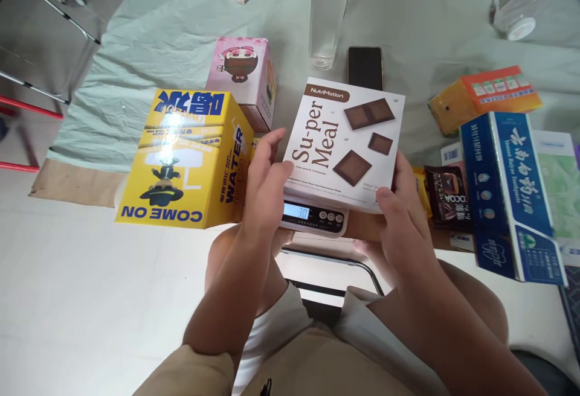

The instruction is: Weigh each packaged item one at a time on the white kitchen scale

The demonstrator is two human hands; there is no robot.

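Head view: both hands, left and right, grip the meal box by its sides on the scale, seemingly weighing; steadying comes next.

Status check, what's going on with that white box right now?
Both hands, left hand and right hand, grip white box sitting on scale. Yellow box close beside.

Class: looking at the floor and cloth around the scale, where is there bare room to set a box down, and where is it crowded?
Bare: white floor below the yellow box; green cloth behind the pink box. Crowded: right of the Su-per Meal box, by the blue carton and orange box.
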